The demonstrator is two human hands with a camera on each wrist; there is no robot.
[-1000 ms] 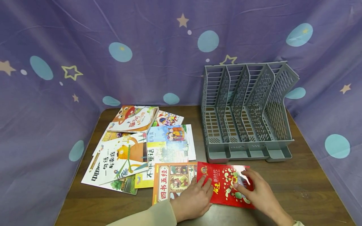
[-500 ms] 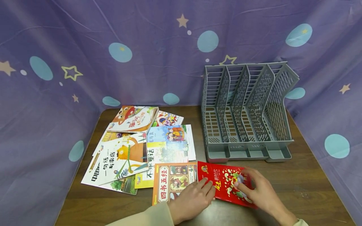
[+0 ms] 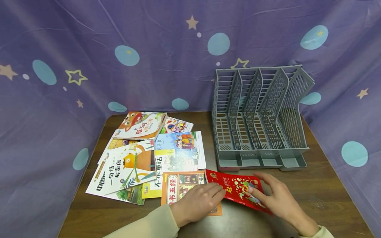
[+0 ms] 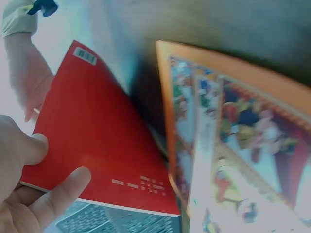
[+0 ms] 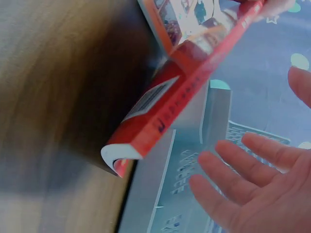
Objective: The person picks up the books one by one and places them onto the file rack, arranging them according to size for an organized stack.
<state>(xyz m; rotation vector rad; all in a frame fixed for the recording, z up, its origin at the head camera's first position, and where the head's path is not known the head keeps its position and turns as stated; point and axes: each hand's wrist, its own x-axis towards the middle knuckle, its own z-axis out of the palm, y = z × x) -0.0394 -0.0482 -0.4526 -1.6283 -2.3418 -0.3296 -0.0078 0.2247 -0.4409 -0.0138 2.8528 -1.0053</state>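
A red paperback book (image 3: 238, 188) is tilted up off the table, its back cover and barcode showing in the left wrist view. My left hand (image 3: 197, 202) grips the book by its left end, with fingers (image 4: 68, 191) against the red cover. Over the book's right end is my right hand (image 3: 279, 200); in the right wrist view its fingers (image 5: 243, 170) are extended and apart from the book. Partly beneath my left hand lies an orange-bordered book (image 3: 191, 178), flat on the table.
Several picture books lie overlapping at the left, among them a white book with an orange cat (image 3: 131, 162) and a thick one (image 3: 143, 125) on top. A grey file rack (image 3: 262, 153) with upright dividers stands at the back right. A purple curtain (image 3: 166, 82) hangs behind the table (image 3: 324, 198).
The red book has tilted further, its near edge lifting and swinging right. My left hand has changed from flat fingers on the cover to a grip, uncovering the orange book's lower right corner.
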